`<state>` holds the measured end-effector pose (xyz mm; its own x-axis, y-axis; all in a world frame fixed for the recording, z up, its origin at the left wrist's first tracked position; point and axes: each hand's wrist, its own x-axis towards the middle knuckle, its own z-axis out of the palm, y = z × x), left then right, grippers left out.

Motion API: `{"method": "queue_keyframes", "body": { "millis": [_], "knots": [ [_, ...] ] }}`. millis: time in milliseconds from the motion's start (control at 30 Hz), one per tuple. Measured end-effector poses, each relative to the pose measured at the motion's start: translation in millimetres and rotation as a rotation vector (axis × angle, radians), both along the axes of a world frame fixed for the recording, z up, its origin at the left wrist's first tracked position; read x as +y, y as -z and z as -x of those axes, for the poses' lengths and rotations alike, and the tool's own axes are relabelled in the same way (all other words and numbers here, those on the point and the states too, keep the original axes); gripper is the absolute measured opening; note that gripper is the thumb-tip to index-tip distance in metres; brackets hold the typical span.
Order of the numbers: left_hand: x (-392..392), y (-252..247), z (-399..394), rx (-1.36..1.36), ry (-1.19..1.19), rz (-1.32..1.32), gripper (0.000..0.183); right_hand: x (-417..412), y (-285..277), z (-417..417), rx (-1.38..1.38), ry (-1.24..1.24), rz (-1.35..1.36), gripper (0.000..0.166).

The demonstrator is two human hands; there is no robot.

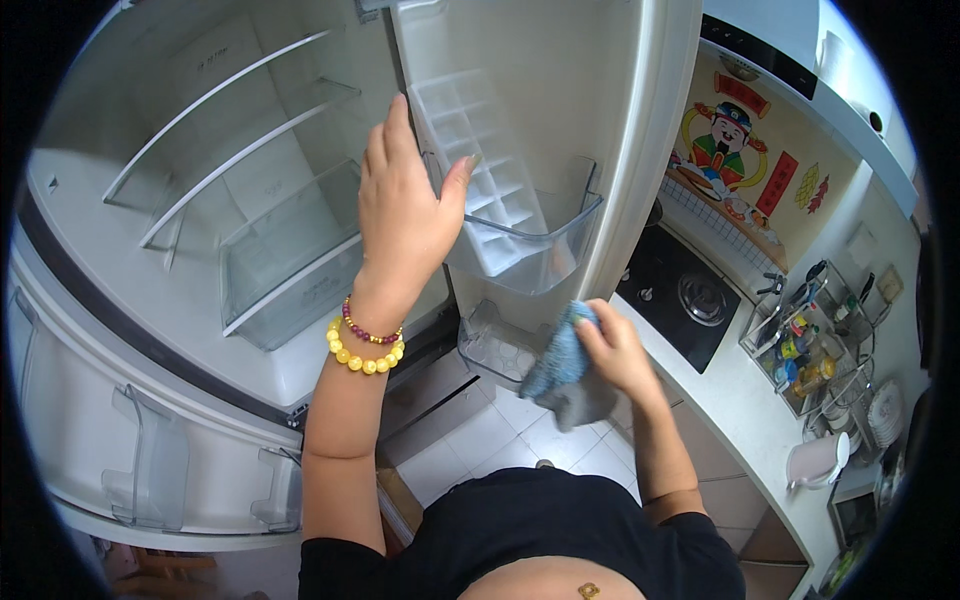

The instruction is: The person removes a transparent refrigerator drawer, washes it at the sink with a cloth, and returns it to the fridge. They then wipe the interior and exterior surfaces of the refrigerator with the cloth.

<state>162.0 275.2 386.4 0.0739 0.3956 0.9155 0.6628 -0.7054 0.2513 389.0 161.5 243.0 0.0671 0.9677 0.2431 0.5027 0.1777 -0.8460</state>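
Observation:
My left hand, with two beaded bracelets on its wrist, is raised at the inner left edge of an open refrigerator door. Its thumb is spread from the fingers, and nothing shows in its grasp; contact with the door or tray cannot be told. Beside the thumb, a white plastic ice cube tray stands tilted in a clear door bin. A blue-grey cloth hangs bunched from my right hand, in front of the lower clear door bin.
Glass shelves and a clear drawer sit inside the refrigerator. A second open door with bins curves along the left. To the right, a white counter carries a gas hob, a wire rack of bottles and a pitcher.

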Motion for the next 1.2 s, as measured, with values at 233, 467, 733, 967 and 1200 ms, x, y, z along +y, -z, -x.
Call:
{"method": "queue_keyframes", "body": {
  "millis": [233,467,733,967,1200],
  "knots": [
    [-13.0,44.3,20.6,0.185,0.242,-0.229,0.052,59.5,76.2,107.8,-0.555,0.101,-0.79,0.03],
    [-9.3,59.1,12.4,0.266,0.226,-0.16,0.053,112.3,188.2,93.7,-0.482,-0.226,0.178,0.027],
    [-7.7,62.4,6.3,0.274,0.222,-0.152,0.055,73.4,134.5,85.5,-0.235,-0.04,-0.109,0.024],
    [-15.2,108.0,3.1,0.085,0.208,-0.14,0.073,-23.7,88.4,38.4,0.053,0.336,-0.481,0.026],
    [-55.8,262.6,-22.1,0.007,0.164,0.354,0.047,-10.9,78.3,-42.4,0.548,0.608,-0.789,0.028]
  ]
}}
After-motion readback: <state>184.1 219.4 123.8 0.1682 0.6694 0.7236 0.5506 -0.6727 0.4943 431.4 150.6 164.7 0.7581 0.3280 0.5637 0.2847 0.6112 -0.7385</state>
